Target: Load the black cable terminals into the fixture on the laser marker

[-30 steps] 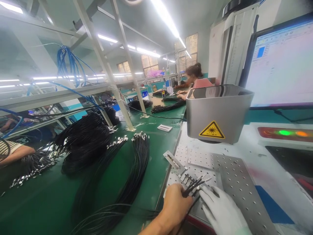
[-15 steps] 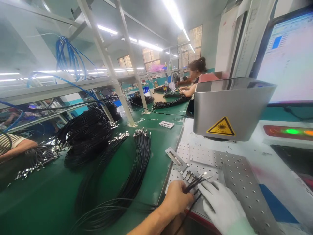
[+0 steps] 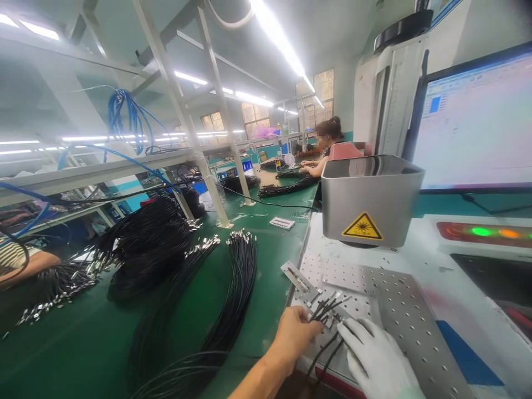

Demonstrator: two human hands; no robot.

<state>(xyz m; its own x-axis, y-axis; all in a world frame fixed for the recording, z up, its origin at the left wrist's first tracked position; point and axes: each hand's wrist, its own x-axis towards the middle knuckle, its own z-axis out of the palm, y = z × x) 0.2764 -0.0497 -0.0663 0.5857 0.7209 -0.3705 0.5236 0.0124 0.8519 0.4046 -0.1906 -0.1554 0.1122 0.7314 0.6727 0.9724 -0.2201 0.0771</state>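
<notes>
Head view shows me two hanging cables (image 3: 330, 361) where one hung earlier, likely another placed, left hand (image 3: 296, 333) pinching black cables (image 3: 325, 308) near the perforated plate's (image 3: 409, 313) left edge, right hand (image 3: 376, 352) half-curled, its hold unclear.

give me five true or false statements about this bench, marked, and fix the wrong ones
1. The left hand holds black cables. True.
2. The right hand is bare. False: the right hand wears a white glove.
3. The green table bears cable bundles. True.
4. The warning label is round. False: the warning label is triangular.
5. The monitor is dark. False: the monitor is lit.
</notes>
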